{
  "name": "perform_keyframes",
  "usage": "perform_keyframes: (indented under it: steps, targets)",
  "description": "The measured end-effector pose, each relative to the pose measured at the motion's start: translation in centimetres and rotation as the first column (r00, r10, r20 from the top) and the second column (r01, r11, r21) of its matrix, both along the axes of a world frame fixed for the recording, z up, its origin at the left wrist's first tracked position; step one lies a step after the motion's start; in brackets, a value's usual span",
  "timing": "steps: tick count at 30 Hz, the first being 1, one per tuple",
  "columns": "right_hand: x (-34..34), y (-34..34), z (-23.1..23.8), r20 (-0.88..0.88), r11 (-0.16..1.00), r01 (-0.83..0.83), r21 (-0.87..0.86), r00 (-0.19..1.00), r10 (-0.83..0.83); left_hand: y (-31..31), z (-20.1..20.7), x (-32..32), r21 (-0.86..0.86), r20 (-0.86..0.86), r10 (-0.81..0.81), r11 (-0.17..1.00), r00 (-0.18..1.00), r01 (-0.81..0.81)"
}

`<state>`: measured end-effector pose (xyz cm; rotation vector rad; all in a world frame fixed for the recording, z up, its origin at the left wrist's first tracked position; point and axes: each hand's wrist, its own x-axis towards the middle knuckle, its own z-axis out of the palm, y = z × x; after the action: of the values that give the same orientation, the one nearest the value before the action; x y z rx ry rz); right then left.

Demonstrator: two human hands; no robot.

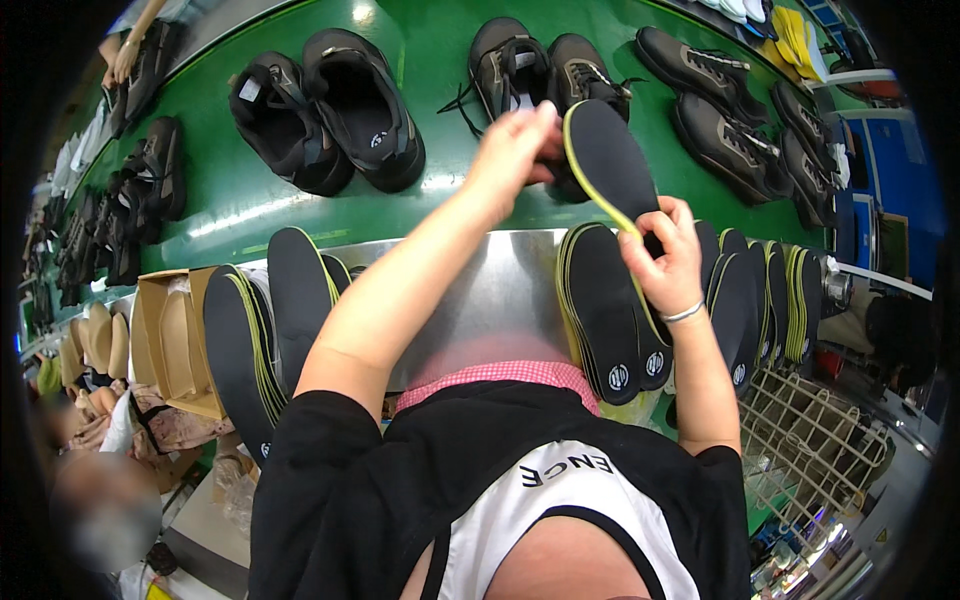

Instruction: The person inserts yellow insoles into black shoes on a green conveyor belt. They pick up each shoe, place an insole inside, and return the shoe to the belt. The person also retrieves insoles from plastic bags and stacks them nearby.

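A black insole (612,160) with a yellow-green edge is raised over the front of the bench, and my right hand (665,255) grips its lower end between thumb and fingers. My left hand (515,150) is just left of the insole's upper part, smeared by motion. Its fingers look bent, but whether they hold anything does not show. Behind the left hand stands a pair of dark lace-up shoes, the left shoe (497,62) and the right shoe (583,70), partly covered by my hand and the insole. Below my right hand leans a stack of insoles (600,310).
More insole stacks stand at left (235,330) and right (735,300) along a metal ledge (480,300). Other shoe pairs (365,110) (725,140) sit on the green bench (430,30). A cardboard box (155,330) is at left, a wire rack (815,440) at right. Another person's hand (125,60) shows far left.
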<state>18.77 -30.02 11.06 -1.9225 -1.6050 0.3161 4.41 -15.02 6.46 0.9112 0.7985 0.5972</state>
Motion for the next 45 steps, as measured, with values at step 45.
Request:
perform_keyframes:
  steps: [45]
  targets:
    - [-4.4, 11.2, -0.2, 0.307, 0.691, -0.163, -0.704, 0.808, 0.503, 11.2, -6.0, -1.7, 0.538, -0.554, 0.231, 0.833, 0.800, 0.131]
